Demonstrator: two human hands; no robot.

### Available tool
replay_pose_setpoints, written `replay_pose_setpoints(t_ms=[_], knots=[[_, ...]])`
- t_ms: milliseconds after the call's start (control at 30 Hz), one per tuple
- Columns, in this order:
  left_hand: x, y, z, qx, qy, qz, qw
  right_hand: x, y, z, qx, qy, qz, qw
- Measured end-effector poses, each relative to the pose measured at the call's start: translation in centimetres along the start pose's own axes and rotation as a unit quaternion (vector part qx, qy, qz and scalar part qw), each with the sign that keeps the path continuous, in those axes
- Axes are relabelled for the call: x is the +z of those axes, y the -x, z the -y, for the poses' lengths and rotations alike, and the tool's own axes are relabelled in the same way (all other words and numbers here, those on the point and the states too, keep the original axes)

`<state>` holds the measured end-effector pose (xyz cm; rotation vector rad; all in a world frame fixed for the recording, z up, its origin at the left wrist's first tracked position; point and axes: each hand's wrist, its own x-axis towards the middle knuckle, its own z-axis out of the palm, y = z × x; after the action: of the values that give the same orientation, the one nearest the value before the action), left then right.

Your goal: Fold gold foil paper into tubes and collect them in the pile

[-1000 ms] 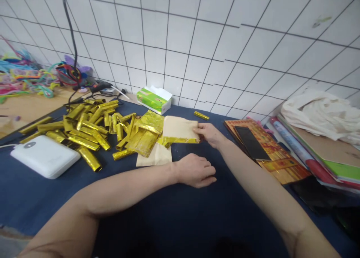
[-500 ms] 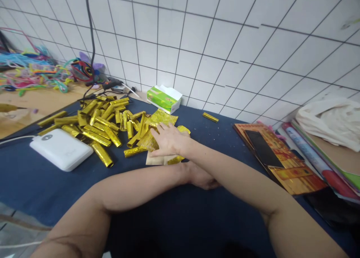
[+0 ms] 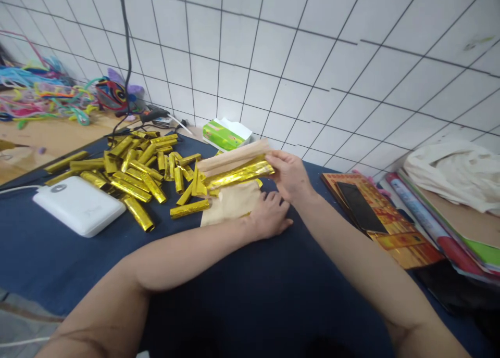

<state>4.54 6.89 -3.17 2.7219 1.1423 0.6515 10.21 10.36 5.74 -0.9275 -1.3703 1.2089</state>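
In front of the tissue box (image 3: 223, 135), the right hand (image 3: 289, 176) pinches the gold sheet (image 3: 240, 175); the left hand (image 3: 270, 215) rests, fingers parted, at the pale paper (image 3: 230, 206). One-ended support may crease the sheet.

right hand (image 3: 291, 176): now lifting gold sheet (image 3: 242, 175) | left hand (image 3: 270, 215): moved to pale sheet (image 3: 230, 203)

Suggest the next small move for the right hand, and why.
Probably draw the gold foil sheet rightward: the right hand pinches its right end, while its left end sits close to the rolled gold foil tubes. The left hand, lying at the cream paper sheet's right edge, could steady that one.
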Motion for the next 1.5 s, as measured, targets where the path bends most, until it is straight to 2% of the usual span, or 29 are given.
replay_pose_setpoints(t_ms=[67,167,233,333,400,433,500,600,700,800,833,900,1000,1033,1133,1233,1367,1500], knots=[[-0.1,-0.2,0.7,-0.051,-0.026,-0.011,0.998,-2.6,0.8,-0.2,0.016,-0.029,-0.033,0.999],[-0.8,-0.5,2.1,-0.104,-0.033,-0.028,0.994,-7.1,2.1,-1.0,0.072,-0.106,-0.123,0.984],[-1.7,-0.7,3.3,-0.141,-0.045,-0.043,0.988,-10.1,3.1,-2.0,0.091,-0.118,-0.172,0.974],[-3.2,-1.1,4.9,-0.181,-0.076,-0.056,0.979,-13.8,4.8,-3.6,0.106,-0.097,-0.198,0.970],[-3.9,-1.4,5.1,-0.186,-0.080,-0.106,0.973,-15.3,5.8,-4.8,0.105,-0.079,-0.211,0.968],[-4.0,-1.4,4.9,-0.165,-0.073,-0.147,0.972,-15.8,6.2,-5.3,0.104,-0.079,-0.216,0.968],[-3.8,-1.3,4.0,-0.086,-0.052,-0.177,0.979,-16.2,6.7,-6.4,0.099,-0.083,-0.215,0.968],[-2.9,-0.8,2.3,0.016,-0.043,-0.105,0.993,-15.9,6.9,-7.6,0.080,-0.082,-0.189,0.975],[-2.2,-0.5,1.6,0.047,-0.065,-0.035,0.996,-15.5,6.9,-8.2,0.056,-0.045,-0.171,0.983],[-2.2,-0.3,1.8,0.066,-0.125,-0.044,0.989,-15.1,7.2,-7.5,-0.021,0.085,-0.228,0.970],[-2.4,-0.2,1.9,0.069,-0.150,-0.057,0.985,-15.0,7.5,-7.0,-0.075,0.153,-0.261,0.950],[-2.5,-0.1,1.8,0.071,-0.189,-0.072,0.977,-14.5,8.3,-5.8,-0.184,0.314,-0.247,0.898],[-2.4,0.1,1.4,0.070,-0.200,-0.048,0.976,-13.4,9.6,-4.5,-0.307,0.482,-0.143,0.808],[-2.3,0.2,1.3,0.072,-0.198,-0.036,0.977,-13.1,10.0,-4.3,-0.325,0.518,-0.102,0.785],[-2.1,0.3,1.2,0.075,-0.183,-0.013,0.980,-12.5,10.6,-4.5,-0.322,0.603,0.005,0.730],[-2.3,0.4,1.4,0.085,-0.156,0.007,0.984,-12.8,10.6,-5.0,-0.283,0.654,0.052,0.699],[-3.0,0.8,1.7,0.119,-0.131,0.055,0.983,-13.7,10.2,-5.7,-0.274,0.656,0.044,0.702],[-2.8,1.2,2.6,0.108,-0.075,0.048,0.990,-13.7,10.1,-6.2,-0.282,0.625,0.078,0.724]])
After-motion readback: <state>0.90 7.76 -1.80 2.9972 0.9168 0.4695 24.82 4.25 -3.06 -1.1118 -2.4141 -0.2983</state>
